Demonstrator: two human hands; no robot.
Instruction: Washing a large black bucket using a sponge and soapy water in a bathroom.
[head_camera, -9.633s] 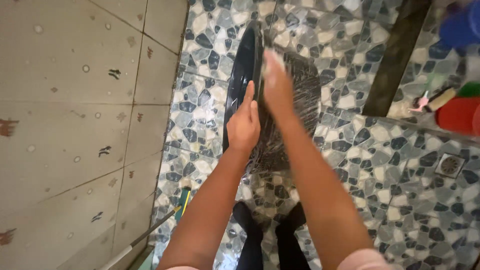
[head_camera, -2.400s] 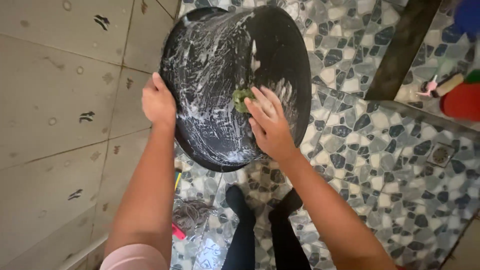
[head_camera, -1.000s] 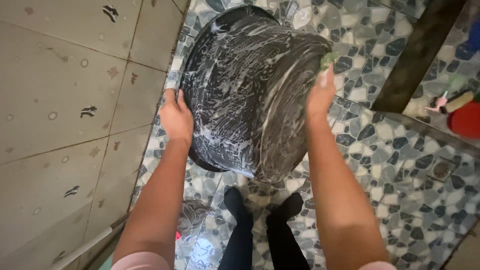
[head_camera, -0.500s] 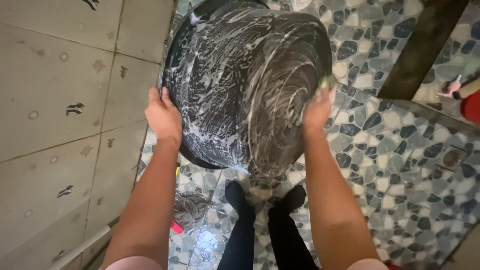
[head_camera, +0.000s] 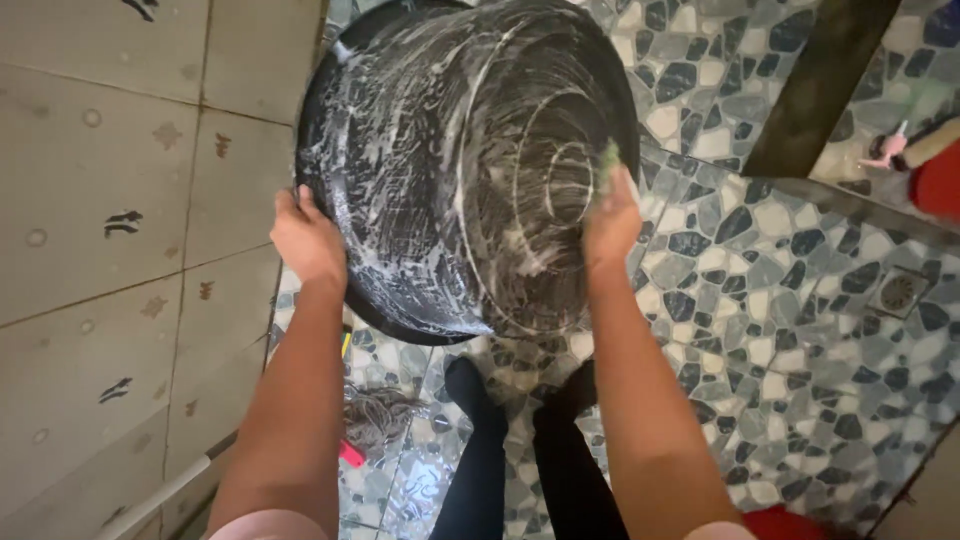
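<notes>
black tub, soaped all over, held tilted above a pebble floor

the black plastic tub (head_camera: 450, 160) is big, round and smooth-walled, tipped on its side so its base faces the camera. white suds streak the glossy wall in thin, crossing lines, and the base carries raised concentric rings picked out in foam. it hangs in front of the person, above their dark-clad legs (head_camera: 520, 450), with its wide rim toward the wall.

the left hand (head_camera: 308, 238) curls over the lower left rim, fingers wrapped on the edge and gripping it. the right hand (head_camera: 612, 218) presses against the right side of the base with fingers bunched around a small green scrubber (head_camera: 607, 160), only a frayed tip of which shows above the fingertips; the hand is blurred.

the floor (head_camera: 780, 280) is a mosaic of irregular grey, blue and cream pebble shapes, wet and shiny. the wall (head_camera: 110, 200) at left is pale matt square tile with small printed motifs. a round metal drain (head_camera: 900, 293) sits at right, well apart from the tub. a stringy grey mop head (head_camera: 375, 412) lies by the left leg, its pale handle (head_camera: 165, 492) running toward the lower left corner.
</notes>
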